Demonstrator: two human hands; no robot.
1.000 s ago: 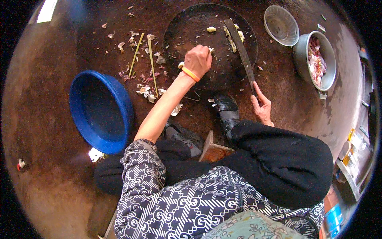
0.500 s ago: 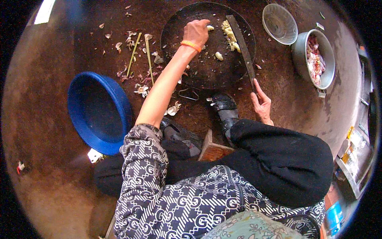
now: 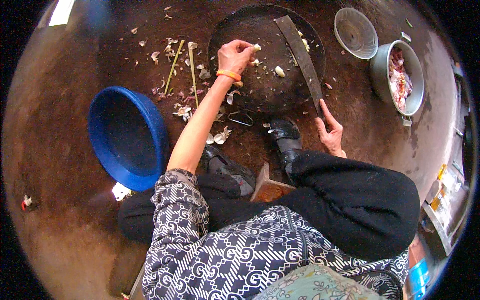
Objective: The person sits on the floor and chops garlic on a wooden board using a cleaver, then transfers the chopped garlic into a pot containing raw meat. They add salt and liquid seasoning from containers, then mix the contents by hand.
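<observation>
While left hand pinches a garlic clove, right hand grips the knife. Best keep the pinch clear of its edge.

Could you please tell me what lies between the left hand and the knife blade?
In the head view, a pale clove and smaller pale bits lie between them on the dark round board.

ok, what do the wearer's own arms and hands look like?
Left hand: ungloved, orange wristband, bare forearm, dark-and-white patterned sleeve bunched near the elbow. Right hand: ungloved, no band visible; its sleeve is hidden behind the black trouser leg.
</observation>
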